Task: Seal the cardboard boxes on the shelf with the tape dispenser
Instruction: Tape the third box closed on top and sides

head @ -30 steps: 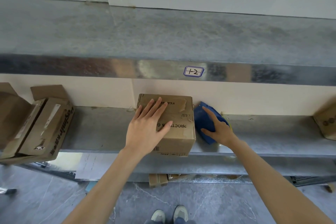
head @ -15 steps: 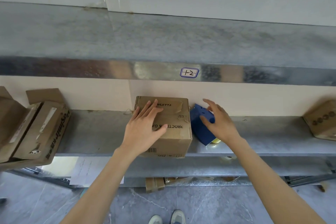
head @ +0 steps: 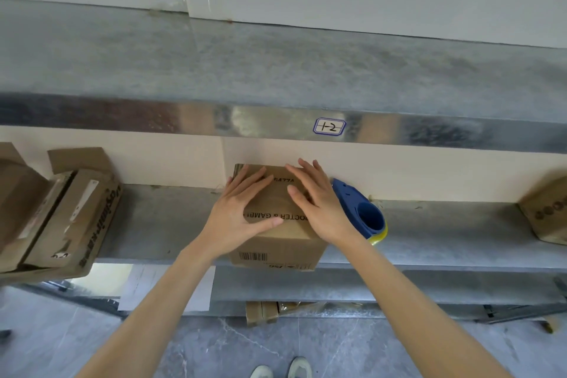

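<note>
A small cardboard box (head: 276,244) stands on the middle level of a grey metal shelf (head: 445,233), with its back against the pale wall and its front edge a little over the shelf's front edge. Both hands lie flat on top of this box. The left hand (head: 236,215) covers the left part of the top, its fingers straight and close together, pointing toward the wall, and its thumb stretched to the right across the printed letters. The right hand (head: 319,205) covers the right part, fingers also straight and slightly spread, palm down. Neither hand curls around anything; they only press on the cardboard. Between the two hands a part of the top shows, with upside-down black print, and a barcode shows on the front face. The blue tape dispenser (head: 363,213) lies on the same shelf just beside the box on its right, close to the right wrist; no hand holds it, and a bit of yellow shows at its lower end. Far to the left on this level lie other brown boxes (head: 70,215), tilted and with flaps open, and one more box (head: 549,212) is at the right edge of the view. Above, the front strip of the upper shelf carries a small label (head: 329,126) with the handwriting "1-2". Below the shelf, some folded cardboard (head: 264,311) and a white sheet (head: 165,288) are visible, and the tips of two shoes (head: 282,371) stand on the grey floor.
</note>
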The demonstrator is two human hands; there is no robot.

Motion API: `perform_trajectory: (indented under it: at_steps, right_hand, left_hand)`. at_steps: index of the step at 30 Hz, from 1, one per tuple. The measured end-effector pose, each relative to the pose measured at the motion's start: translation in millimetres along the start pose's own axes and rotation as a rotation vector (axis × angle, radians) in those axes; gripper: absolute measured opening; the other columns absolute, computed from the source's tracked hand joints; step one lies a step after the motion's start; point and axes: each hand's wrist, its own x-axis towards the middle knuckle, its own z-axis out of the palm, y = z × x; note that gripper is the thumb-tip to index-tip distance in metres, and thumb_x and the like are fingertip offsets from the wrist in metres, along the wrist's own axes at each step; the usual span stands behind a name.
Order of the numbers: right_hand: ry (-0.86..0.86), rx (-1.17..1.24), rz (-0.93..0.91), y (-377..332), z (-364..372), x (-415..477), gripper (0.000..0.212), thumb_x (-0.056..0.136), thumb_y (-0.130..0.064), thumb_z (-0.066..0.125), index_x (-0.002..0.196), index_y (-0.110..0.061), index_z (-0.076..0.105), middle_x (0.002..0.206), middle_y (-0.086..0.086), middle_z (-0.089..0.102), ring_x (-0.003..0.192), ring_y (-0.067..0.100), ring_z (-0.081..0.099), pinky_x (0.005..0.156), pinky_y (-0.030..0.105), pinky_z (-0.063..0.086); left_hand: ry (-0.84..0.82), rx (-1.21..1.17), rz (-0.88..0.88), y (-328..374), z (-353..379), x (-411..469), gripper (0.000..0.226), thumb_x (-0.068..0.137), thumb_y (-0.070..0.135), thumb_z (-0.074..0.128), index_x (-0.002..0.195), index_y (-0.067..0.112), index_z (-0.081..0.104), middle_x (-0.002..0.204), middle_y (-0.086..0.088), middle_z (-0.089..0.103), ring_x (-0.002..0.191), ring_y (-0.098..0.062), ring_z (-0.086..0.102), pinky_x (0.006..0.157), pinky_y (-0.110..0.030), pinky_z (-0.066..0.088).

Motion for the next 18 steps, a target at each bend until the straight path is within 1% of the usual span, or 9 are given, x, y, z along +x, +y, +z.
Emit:
perform_trajectory:
  at_steps: [1,3,5,7,9,11,13,15,18]
  right_hand:
    - [-0.016,-0.022,-0.008,0.0,-0.6,-0.5,0.047,0.103,-0.047,0.041,0.149,-0.041,0.037,0.163,-0.018,0.014,0.149,-0.001,-0.008,0.111,0.019,0.001]
    - [-0.06,-0.084,-0.032,-1.6,-2.8,-2.5,0.048,0.101,-0.052,0.038,0.149,-0.047,0.033,0.163,-0.021,0.01,0.149,0.001,-0.014,0.115,0.026,-0.001]
    - [-0.114,-0.21,-0.107,-1.1,-5.8,-4.6,0.05,0.101,-0.056,0.034,0.15,-0.05,0.029,0.164,-0.022,0.005,0.149,0.003,-0.02,0.118,0.028,-0.01]
    - [-0.176,-0.389,-0.217,-1.5,-9.9,-4.2,0.051,0.101,-0.059,0.027,0.151,-0.05,0.024,0.165,-0.02,0.001,0.149,0.008,-0.023,0.117,0.029,-0.021]
    - [-0.259,-0.565,-0.277,-1.8,-13.6,-0.7,0.056,0.098,-0.063,0.017,0.152,-0.05,0.017,0.165,-0.017,-0.001,0.15,0.012,-0.021,0.118,0.036,-0.021]
    - [-0.324,-0.691,-0.292,-2.9,-16.0,2.4,0.063,0.094,-0.068,0.007,0.154,-0.049,0.01,0.165,-0.015,-0.003,0.152,0.015,-0.017,0.12,0.039,-0.018]
    - [-0.339,-0.739,-0.301,-3.4,-17.6,3.0,0.066,0.092,-0.07,0.003,0.154,-0.049,0.001,0.165,-0.014,-0.006,0.152,0.016,-0.015,0.12,0.038,-0.018]
    - [-0.333,-0.714,-0.307,-2.9,-18.7,0.8,0.064,0.092,-0.071,0.005,0.152,-0.051,-0.007,0.165,-0.016,-0.007,0.152,0.015,-0.015,0.121,0.038,-0.016]
    - [-0.356,-0.706,-0.304,-2.6,-18.7,1.1,0.06,0.092,-0.071,0.008,0.148,-0.057,-0.006,0.165,-0.018,-0.007,0.152,0.014,-0.015,0.119,0.037,-0.017]
  left_hand:
    - [0.005,-0.022,-0.001,-1.1,-0.6,-0.7,0.09,0.074,0.077,0.058,0.149,0.031,0.043,0.16,0.017,0.029,0.152,-0.003,0.003,0.125,-0.039,0.008]
    - [0.014,-0.059,-0.013,-2.9,-2.1,-2.4,0.092,0.075,0.072,0.062,0.151,0.027,0.039,0.161,0.016,0.027,0.152,-0.003,0.001,0.124,-0.041,0.015]
    - [0.024,-0.078,-0.015,-3.4,-2.3,-4.4,0.094,0.075,0.07,0.065,0.153,0.024,0.036,0.162,0.014,0.026,0.152,-0.004,0.001,0.123,-0.041,0.019]
    - [0.023,-0.076,-0.016,-1.2,-2.4,-6.0,0.1,0.074,0.07,0.065,0.155,0.023,0.029,0.163,0.012,0.023,0.152,-0.002,0.0,0.123,-0.038,0.019]
    - [0.012,-0.092,-0.055,1.0,-3.0,-6.5,0.108,0.071,0.072,0.065,0.158,0.025,0.021,0.164,0.013,0.017,0.151,0.002,-0.002,0.121,-0.032,0.018]
    - [0.007,-0.083,-0.064,1.1,-3.7,-5.9,0.113,0.068,0.077,0.064,0.158,0.025,0.018,0.164,0.015,0.015,0.15,0.003,-0.003,0.121,-0.031,0.018]
    - [-0.001,0.002,-0.023,-0.9,-4.4,-5.8,0.113,0.07,0.086,0.055,0.158,0.023,0.022,0.164,0.013,0.017,0.151,0.0,-0.003,0.122,-0.037,0.022]
    - [-0.029,0.147,0.021,-1.3,-5.0,-6.6,0.105,0.075,0.089,0.041,0.157,0.026,0.025,0.164,0.016,0.016,0.152,-0.003,-0.006,0.12,-0.038,0.027]
    - [-0.065,0.288,0.043,-1.4,-6.5,-7.9,0.095,0.08,0.088,0.031,0.156,0.031,0.027,0.164,0.019,0.012,0.152,-0.005,-0.007,0.119,-0.037,0.027]
